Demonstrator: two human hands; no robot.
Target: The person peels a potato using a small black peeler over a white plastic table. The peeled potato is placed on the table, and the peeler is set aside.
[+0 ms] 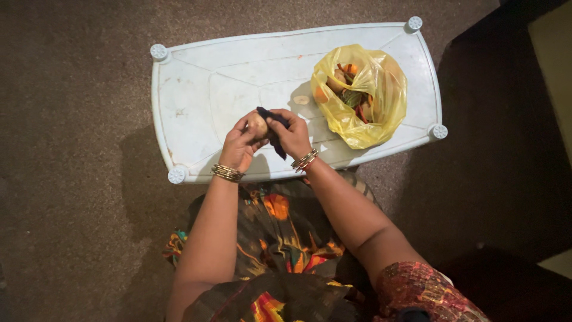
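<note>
A low white plastic table (196, 95) stands on brown carpet (71, 179), with a round cap at each of its four corners. Its top is scuffed and marked with moulded diagonal lines. A yellow plastic bag (381, 101) rests on the table near the far right corner, open, holding what appear to be vegetables. Just left of the bag lies a small pale piece (301, 99), possibly a peel or slice.

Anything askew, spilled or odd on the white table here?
One small pale scrap lies loose on the white plastic table beside the open yellow plastic bag of vegetables. Otherwise nothing stands out.
</note>
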